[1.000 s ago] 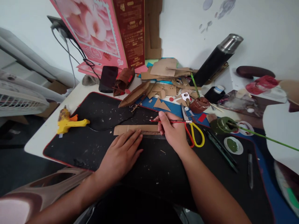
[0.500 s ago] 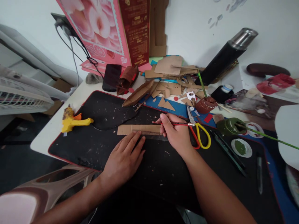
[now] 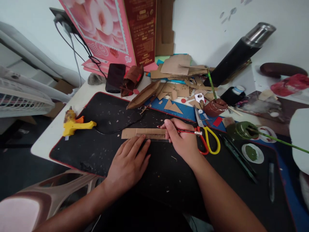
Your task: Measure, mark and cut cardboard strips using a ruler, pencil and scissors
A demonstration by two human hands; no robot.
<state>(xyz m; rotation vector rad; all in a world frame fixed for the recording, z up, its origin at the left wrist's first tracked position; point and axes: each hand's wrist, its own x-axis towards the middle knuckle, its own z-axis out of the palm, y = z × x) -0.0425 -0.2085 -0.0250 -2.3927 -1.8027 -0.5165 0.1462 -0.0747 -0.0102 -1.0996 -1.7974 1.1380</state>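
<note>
My left hand (image 3: pixel 127 161) lies flat with fingers outstretched, its fingertips pressing on a clear ruler (image 3: pixel 155 136) along the lower edge of a brown cardboard strip (image 3: pixel 129 133). In my right hand (image 3: pixel 182 140) a red and black pencil (image 3: pixel 188 131) is pinched between thumb and fingers. Its tip points left, just over the strip's right part; whether it touches the cardboard I cannot tell. My right hand covers the strip's right end. Scissors (image 3: pixel 210 140) with red and yellow handles rest just right of that hand.
A yellow glue gun (image 3: pixel 78 123) lies left on the black mat (image 3: pixel 96 148). Cardboard scraps (image 3: pixel 178 90) pile up behind. To the right stand a brown paint jar (image 3: pixel 215 108), a green paint jar (image 3: pixel 242 130) and a black thermos (image 3: pixel 238 54). Pens (image 3: pixel 238 158) lie right.
The view has shifted slightly, so the background sits a little differently. Both hands, the pencil and the cardboard strip stay in nearly the same place.
</note>
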